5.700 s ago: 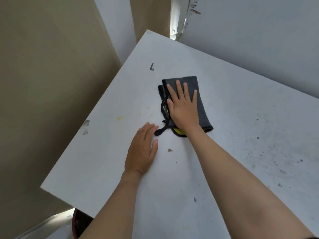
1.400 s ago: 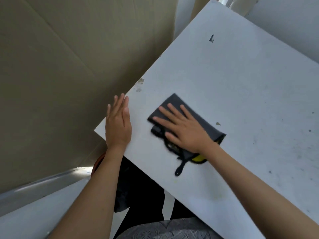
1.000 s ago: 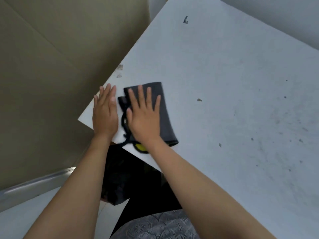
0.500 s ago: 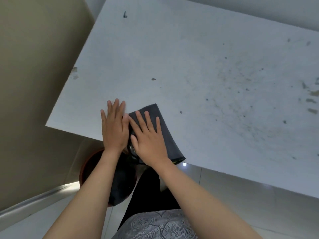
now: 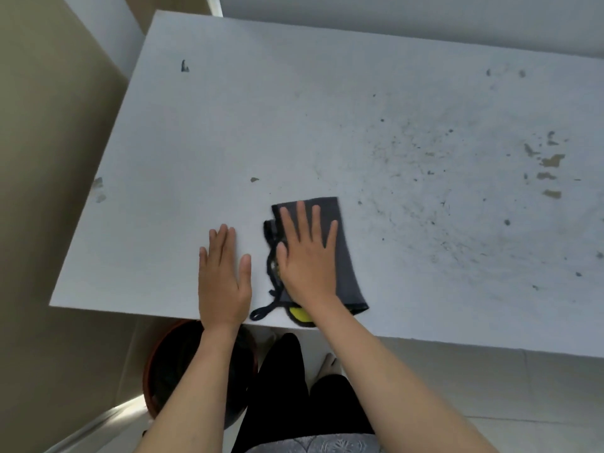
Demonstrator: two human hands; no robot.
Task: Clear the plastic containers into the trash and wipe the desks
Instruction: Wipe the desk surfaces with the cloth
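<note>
Cloth (image 5: 340, 256): folded, near front bench (image 5: 196, 142) edge, long axis toward 12 o'clock, pinned flat under right hand (image 5: 309, 256), fingers straight. Left hand (image 5: 224, 279) flat at 9 o'clock, fingers straight, holding nothing. Speckled dirt (image 5: 457, 191) at 2 o'clock of cloth, nearer right hand.

White bench (image 5: 327, 125), speckled at right. My right hand (image 5: 307, 256) flat on folded grey cloth (image 5: 343, 256) near front edge. My left hand (image 5: 222, 279) flat beside it. Bin (image 5: 160, 371) below.

White desk (image 5: 327, 103), folded grey cloth (image 5: 340, 256) near front edge, dark specks, possibly chipped paint
</note>
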